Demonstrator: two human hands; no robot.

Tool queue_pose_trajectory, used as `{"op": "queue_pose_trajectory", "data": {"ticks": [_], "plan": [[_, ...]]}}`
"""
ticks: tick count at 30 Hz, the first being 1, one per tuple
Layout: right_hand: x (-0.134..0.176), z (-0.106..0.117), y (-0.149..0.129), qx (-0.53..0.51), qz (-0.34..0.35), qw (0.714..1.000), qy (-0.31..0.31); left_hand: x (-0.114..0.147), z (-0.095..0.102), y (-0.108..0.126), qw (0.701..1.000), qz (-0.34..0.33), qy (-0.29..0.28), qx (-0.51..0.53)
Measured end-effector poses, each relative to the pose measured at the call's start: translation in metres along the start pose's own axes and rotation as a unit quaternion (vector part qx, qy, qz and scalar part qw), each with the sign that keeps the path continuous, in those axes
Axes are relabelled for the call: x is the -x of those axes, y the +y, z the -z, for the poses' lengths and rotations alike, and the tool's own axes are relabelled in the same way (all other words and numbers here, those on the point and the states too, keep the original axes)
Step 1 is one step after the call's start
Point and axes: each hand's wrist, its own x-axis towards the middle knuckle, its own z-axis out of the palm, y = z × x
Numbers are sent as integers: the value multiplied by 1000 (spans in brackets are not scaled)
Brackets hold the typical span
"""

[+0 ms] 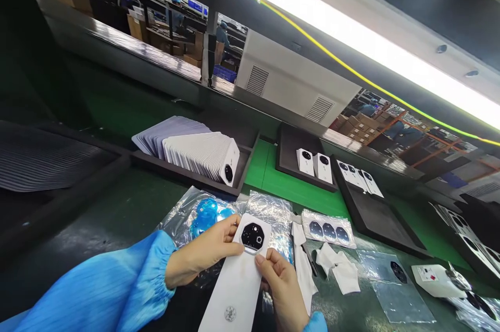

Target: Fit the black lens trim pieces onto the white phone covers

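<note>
Between my two hands is a white phone back cover (238, 286) with a round emblem low down and a black round camera piece (252, 236) near its top. My left hand (209, 243) grips the upper left edge, its thumb lying on the face just below the camera piece. On the right edge, my right hand (283, 285) pinches the cover with thumb and fingers; the thumb tip rests by the camera piece's lower rim. Clear plastic bags (269, 207) lie behind the cover, one with blue discs (207, 212) in it.
A dark tray (187, 178) holds many fanned covers. Further right are trays with white covers (307, 162), a packet of black camera pieces (328, 230), white cloths (344, 272), a dark pen-like tool (310, 259) and a clear bag (398, 295). A lamp (351, 25) hangs overhead.
</note>
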Motion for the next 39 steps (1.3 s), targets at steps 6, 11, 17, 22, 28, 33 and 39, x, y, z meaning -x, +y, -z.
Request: {"op": "queue_pose_trajectory", "data": {"ticks": [6,11,17,22,28,33,39], "plan": [[-1,0,1,12,4,1000,-8,1,-1,3,1000,11,10,-2],[0,-3,-3,8,7,1000,4,2,-1,3,1000,-3,3,0],[-1,-2,0,17,8,1000,-3,-1,-2,1,1000,-12,14,-14],[-6,-3,9,8,31,999,31,-5,1,7,995,-25,51,-80],[-3,-7,4,19,48,999,-6,-3,2,9,992,-36,43,-112],[1,-6,1,39,59,997,-38,-4,7,11,978,-75,43,-188],[9,-12,-21,247,91,961,-86,16,12,46,919,-166,-33,-357]]}}
